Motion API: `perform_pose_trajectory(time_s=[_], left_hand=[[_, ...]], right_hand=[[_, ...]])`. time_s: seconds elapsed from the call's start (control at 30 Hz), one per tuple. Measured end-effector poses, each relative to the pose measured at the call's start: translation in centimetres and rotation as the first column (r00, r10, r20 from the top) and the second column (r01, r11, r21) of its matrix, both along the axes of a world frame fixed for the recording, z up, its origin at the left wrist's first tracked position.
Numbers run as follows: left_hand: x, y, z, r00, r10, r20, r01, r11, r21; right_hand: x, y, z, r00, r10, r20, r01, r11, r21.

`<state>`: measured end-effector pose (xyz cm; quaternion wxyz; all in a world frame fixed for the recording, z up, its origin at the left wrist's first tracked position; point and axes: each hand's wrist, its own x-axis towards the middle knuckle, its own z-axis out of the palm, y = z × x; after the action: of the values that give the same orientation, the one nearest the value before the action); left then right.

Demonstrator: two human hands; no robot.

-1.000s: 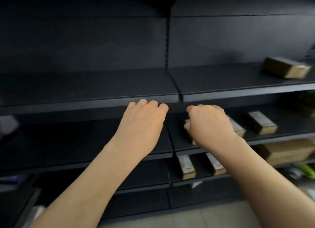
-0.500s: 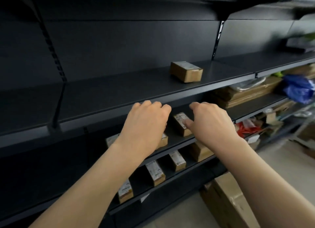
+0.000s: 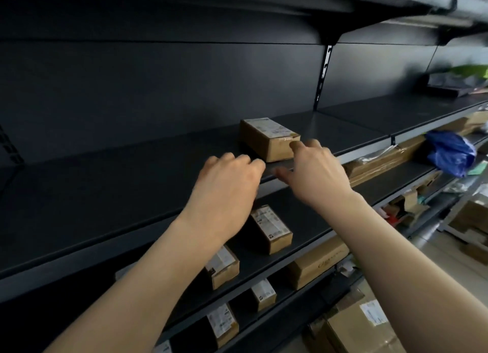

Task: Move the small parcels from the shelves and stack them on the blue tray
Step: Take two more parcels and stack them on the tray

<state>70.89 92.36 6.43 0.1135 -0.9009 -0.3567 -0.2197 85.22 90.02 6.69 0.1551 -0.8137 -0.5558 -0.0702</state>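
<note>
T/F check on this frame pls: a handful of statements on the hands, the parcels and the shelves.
1. A small parcel sits on the upper shelf. True.
2. The left hand has a parcel in its grip. False: it holds nothing.
3. A blue bag lies at the far right. True.
4. The blue tray is in view. False: no tray shows.
5. The right hand is down at the bottom shelf. False: its fingers reach the small parcel's front corner.

Both bare forearms raised from lower frame toward centre. Left hand (image 3: pixel 229 186) back-up at centre frame, fingers (image 3: pixel 245 162) loosely curled under, gripping nothing. Right hand (image 3: pixel 319 175) just right of it, not touching it; fingers extended forward, thumb splayed left.
</note>
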Motion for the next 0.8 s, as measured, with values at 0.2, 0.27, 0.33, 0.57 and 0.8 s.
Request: perform_pose_trajectory(time_s=[0.2,0.27,0.33,0.57,0.8], left_hand=[[1.6,5.6,0.5,0.999,0.033,0.026,-0.033,0.999,0.019],[2.1,6.9,0.5,0.998,0.039,0.039,-0.04,0.999,0.024],[2.8,7.8,0.2,0.998,0.043,0.039,-0.043,0.999,0.013],[4.8,8.1,-0.7,0.993,0.114,0.036,-0.113,0.993,-0.023],[8.8,2.5,-1.6,0.971,0.237,0.024,-0.235,0.971,-0.052]], right_hand=[[2.2,7.5,-0.2,0.998,-0.002,-0.062,0.001,1.0,-0.02],[2.9,9.2,-0.6,0.997,-0.01,-0.073,0.008,1.0,-0.029],[3.6,10.4,-0.9,0.993,-0.031,-0.11,0.025,0.998,-0.05],[5.5,11.4,-1.1,0.973,-0.025,-0.231,0.013,0.999,-0.053],[8.1,5.7,-1.0,0.982,0.132,-0.133,-0.128,0.991,0.044]])
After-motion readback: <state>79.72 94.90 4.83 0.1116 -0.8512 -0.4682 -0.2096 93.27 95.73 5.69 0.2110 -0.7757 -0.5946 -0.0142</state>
